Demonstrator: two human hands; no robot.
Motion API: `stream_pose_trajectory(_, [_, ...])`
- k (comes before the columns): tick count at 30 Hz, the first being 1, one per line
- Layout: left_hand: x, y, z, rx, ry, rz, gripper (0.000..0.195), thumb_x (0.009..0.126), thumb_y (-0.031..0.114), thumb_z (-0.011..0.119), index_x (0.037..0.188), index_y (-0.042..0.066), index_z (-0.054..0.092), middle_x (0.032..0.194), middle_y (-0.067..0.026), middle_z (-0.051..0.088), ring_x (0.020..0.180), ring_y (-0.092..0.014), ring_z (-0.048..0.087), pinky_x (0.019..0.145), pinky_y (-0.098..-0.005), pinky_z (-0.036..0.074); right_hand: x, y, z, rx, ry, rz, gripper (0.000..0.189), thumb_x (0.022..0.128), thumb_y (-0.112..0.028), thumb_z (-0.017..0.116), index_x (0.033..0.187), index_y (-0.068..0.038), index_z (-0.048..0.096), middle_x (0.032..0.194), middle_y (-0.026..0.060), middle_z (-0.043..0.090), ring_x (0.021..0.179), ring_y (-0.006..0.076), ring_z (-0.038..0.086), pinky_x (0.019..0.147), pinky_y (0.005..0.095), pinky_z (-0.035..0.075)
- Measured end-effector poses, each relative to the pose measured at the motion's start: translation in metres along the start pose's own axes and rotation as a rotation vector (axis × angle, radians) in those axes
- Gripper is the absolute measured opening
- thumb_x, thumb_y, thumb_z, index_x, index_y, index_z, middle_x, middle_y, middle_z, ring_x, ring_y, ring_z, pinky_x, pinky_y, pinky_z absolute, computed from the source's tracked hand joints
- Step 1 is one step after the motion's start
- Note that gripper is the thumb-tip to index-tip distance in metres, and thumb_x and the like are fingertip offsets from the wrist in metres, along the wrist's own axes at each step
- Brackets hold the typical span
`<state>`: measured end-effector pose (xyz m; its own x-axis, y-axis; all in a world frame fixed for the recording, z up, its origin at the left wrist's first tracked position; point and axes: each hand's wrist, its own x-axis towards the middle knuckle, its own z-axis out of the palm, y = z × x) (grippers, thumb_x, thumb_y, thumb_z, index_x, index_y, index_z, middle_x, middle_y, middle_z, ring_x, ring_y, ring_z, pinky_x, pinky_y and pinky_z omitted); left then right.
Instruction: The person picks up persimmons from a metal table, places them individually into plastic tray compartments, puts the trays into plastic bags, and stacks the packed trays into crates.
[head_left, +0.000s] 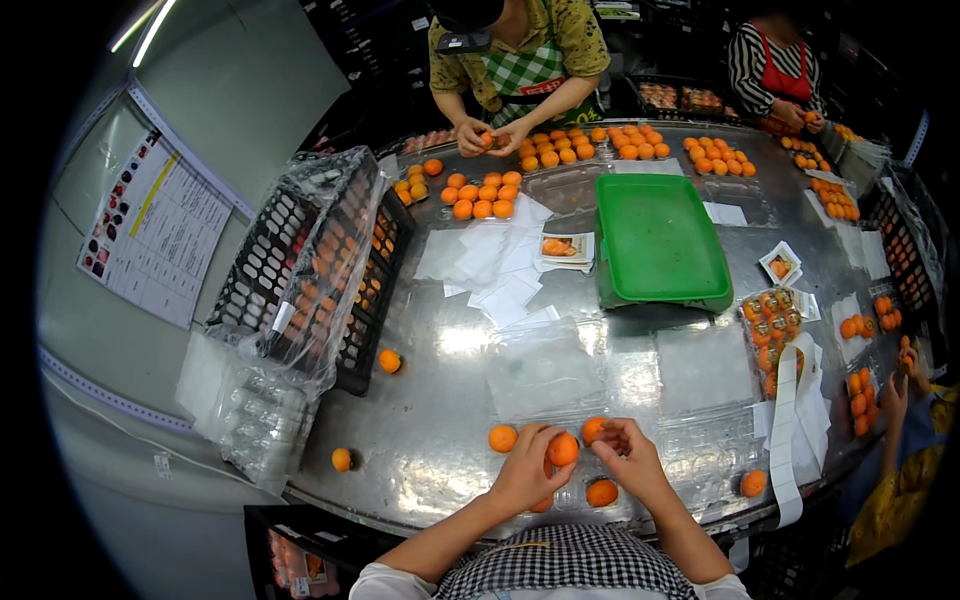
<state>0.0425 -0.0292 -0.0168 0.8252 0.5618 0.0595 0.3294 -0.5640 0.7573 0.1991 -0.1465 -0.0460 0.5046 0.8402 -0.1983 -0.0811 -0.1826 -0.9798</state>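
My left hand (526, 466) holds an orange persimmon (562, 450) between thumb and fingers. Close by on the right, my right hand (631, 455) has its fingers curved beside a second persimmon (592, 430), partly covering it; whether they grip it is unclear. Around my hands lie more persimmons: one at the upper left (502, 438), one (602, 493) between my wrists, and one (541, 505) mostly hidden under my left hand. Clear plastic trays (675, 442) lie to the right of my hands.
A green plastic crate (664, 240) stands mid-table. Left is a black crate (375, 300) of persimmons under plastic film. White sheets (495, 255) and printed labels (564, 249) lie scattered. A label strip (785, 442) hangs over the right edge. Co-workers (517, 82) handle persimmons around the steel table (427, 420).
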Motion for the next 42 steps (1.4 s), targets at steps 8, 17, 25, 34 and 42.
stream_pose_trajectory(8, [-0.001,0.010,0.008,0.017,0.197,0.208,0.059,0.073,0.005,0.072,0.126,0.003,0.046,0.123,-0.0188,0.044,0.110,-0.037,0.050,0.090,-0.0402,0.048,-0.006,-0.027,0.021,0.147,-0.139,0.053,0.045,0.084,-0.010,0.069,0.123,0.002,0.049,0.107,0.0095,0.062,0.095,0.0151,0.061,0.085,0.0279,0.050])
stream_pose_trajectory(17, [0.005,0.017,-0.005,-0.484,0.164,-0.097,0.048,0.086,0.002,0.063,0.130,0.002,0.043,0.125,-0.0147,0.047,0.113,-0.024,0.054,0.096,-0.0343,0.046,0.002,-0.045,0.018,-0.085,0.039,-0.229,0.044,0.080,-0.011,0.072,0.119,0.001,0.055,0.110,0.0119,0.061,0.096,0.0201,0.063,0.083,0.0303,0.051])
stream_pose_trajectory(25, [0.023,0.036,-0.024,-0.955,0.097,-0.444,0.040,0.096,0.010,0.053,0.133,0.000,0.042,0.124,-0.0112,0.052,0.118,-0.019,0.050,0.100,-0.0316,0.042,0.016,-0.061,0.024,-0.394,0.068,-0.514,0.050,0.075,-0.006,0.073,0.120,0.000,0.052,0.108,0.0122,0.059,0.095,0.0240,0.059,0.082,0.0315,0.050])
stream_pose_trajectory(34, [0.022,0.008,-0.009,-1.620,0.004,-0.431,0.039,0.101,0.020,0.043,0.133,0.000,0.040,0.127,-0.0120,0.050,0.116,-0.022,0.051,0.101,-0.0366,0.041,0.019,-0.059,0.032,-0.465,0.179,-0.627,0.061,0.069,-0.004,0.076,0.123,-0.002,0.047,0.108,0.0117,0.058,0.104,0.0279,0.051,0.085,0.0367,0.047])
stream_pose_trajectory(42, [0.026,0.017,-0.010,-1.408,0.097,-0.414,0.041,0.100,0.021,0.042,0.134,0.000,0.037,0.127,-0.0134,0.048,0.121,-0.025,0.047,0.105,-0.0410,0.037,0.025,-0.052,0.035,-0.466,0.177,-0.711,0.062,0.066,-0.001,0.075,0.122,-0.002,0.048,0.111,0.0135,0.057,0.103,0.0318,0.052,0.086,0.0394,0.044])
